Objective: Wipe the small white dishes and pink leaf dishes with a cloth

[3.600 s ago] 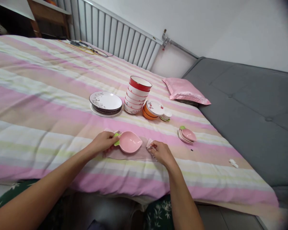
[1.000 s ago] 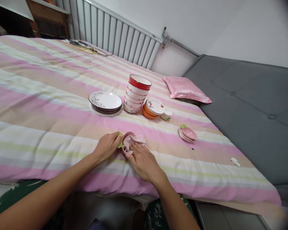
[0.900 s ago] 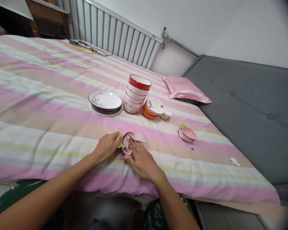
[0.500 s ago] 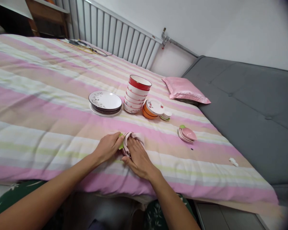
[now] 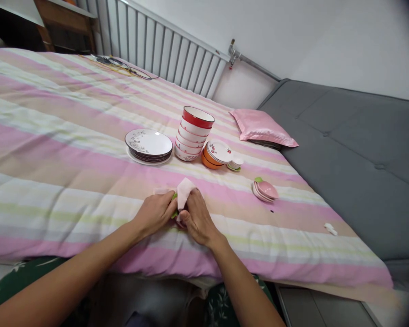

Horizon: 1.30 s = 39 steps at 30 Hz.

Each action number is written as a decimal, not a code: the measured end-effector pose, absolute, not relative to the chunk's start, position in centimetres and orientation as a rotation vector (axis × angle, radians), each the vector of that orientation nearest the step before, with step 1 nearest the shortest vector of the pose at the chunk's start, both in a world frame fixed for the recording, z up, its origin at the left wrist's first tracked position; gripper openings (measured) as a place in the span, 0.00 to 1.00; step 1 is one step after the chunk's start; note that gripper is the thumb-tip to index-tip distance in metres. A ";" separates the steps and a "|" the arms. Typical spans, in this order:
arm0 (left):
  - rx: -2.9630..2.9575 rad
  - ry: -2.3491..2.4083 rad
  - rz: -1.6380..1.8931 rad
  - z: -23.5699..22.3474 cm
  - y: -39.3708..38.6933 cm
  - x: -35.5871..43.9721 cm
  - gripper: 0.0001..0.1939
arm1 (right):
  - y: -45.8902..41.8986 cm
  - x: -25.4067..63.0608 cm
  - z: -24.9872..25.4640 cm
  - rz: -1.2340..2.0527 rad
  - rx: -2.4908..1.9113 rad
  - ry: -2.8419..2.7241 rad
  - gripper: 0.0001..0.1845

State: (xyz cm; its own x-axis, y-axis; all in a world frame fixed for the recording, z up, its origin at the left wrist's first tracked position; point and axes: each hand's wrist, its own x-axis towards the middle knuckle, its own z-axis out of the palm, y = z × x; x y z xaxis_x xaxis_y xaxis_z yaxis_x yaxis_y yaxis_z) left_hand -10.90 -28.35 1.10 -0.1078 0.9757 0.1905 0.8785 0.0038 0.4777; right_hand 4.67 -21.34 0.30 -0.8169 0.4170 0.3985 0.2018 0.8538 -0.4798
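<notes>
My left hand (image 5: 156, 211) and my right hand (image 5: 197, 217) meet near the front edge of a striped pink bedspread (image 5: 71, 136). Between them is a pink cloth (image 5: 183, 191), lifted into a peak and folded over a pink leaf-shaped dish, of which only a bit of green stem (image 5: 174, 198) shows. My left hand grips the dish at the green end. My right hand is closed on the cloth and presses it against the dish.
Behind stand a pile of white plates (image 5: 149, 144), a tall stack of red-rimmed bowls (image 5: 194, 133), orange bowls with a small plate on top (image 5: 215, 156) and more pink leaf dishes (image 5: 265, 190). A pink pillow (image 5: 261, 128) and grey sofa (image 5: 357, 150) lie right.
The dish lay uncovered on the spread cloth at first. My right hand has since pulled the cloth over it from the right, and now the cloth stands up higher with the dish fully wrapped.
</notes>
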 end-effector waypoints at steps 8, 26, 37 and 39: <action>2.299 2.136 0.716 0.2 -28.7 -10.2 0.14 | -20.6 4.7 0.9 0.792 -0.623 -2.310 0.16; 2.737 1.965 1.064 0.6 -29.6 -9.1 0.13 | -21.3 5.0 1.0 0.856 -0.554 -2.152 0.15; 2.682 2.037 0.881 0.5 -29.7 -9.3 0.13 | -22.1 4.6 1.8 0.626 -0.609 -2.311 0.15; 2.690 2.046 0.875 0.4 -29.6 -9.3 0.12 | -22.0 4.4 1.8 0.650 -0.653 -2.291 0.15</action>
State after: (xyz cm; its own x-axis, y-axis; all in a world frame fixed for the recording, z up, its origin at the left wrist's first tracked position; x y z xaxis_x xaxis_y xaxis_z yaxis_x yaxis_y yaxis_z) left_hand -9.30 -29.63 0.35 0.2121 0.7898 0.5756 0.9617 -0.2734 0.0207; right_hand 4.44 -22.04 1.81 -0.6578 0.6011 0.4539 0.2734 0.7520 -0.5998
